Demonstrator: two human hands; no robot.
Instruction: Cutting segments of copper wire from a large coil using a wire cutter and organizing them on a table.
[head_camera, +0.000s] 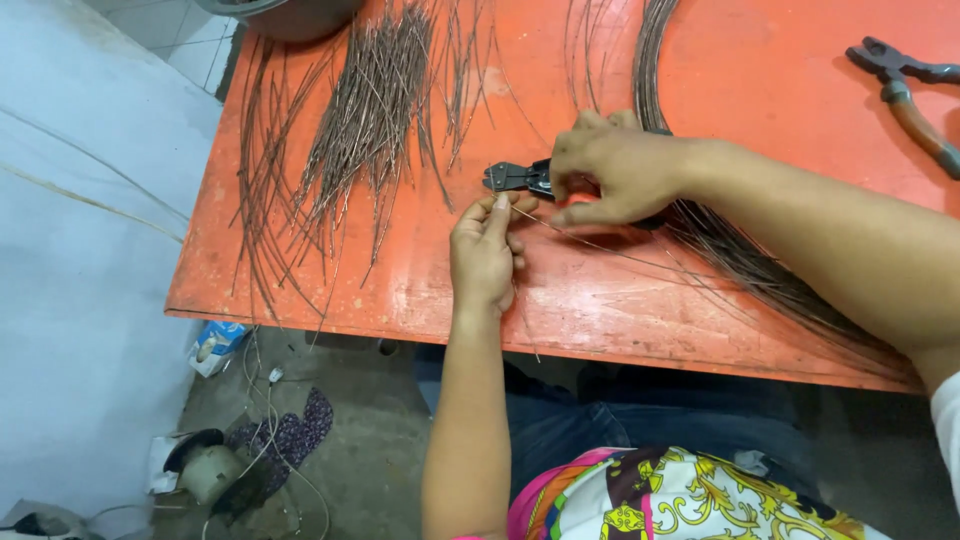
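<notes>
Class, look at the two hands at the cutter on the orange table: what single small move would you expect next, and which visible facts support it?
Probably a squeeze of the cutter by the right hand to snip the wire. The left hand pinches the thin wire just below the cutter's dark head, and a heap of cut pieces lies nearby. Whether the wire is already in the blades cannot be told.

An orange table (760, 90) carries a spread pile of cut wire pieces (370, 110) at its far left. A second pair of pliers (905, 95) with worn handles lies at the far right edge. A dark round vessel (285, 15) sits at the top left corner. On the concrete floor (375, 450) below lie a small carton (215, 345), a patterned cloth (290, 440) and loose cables (265, 400).
</notes>
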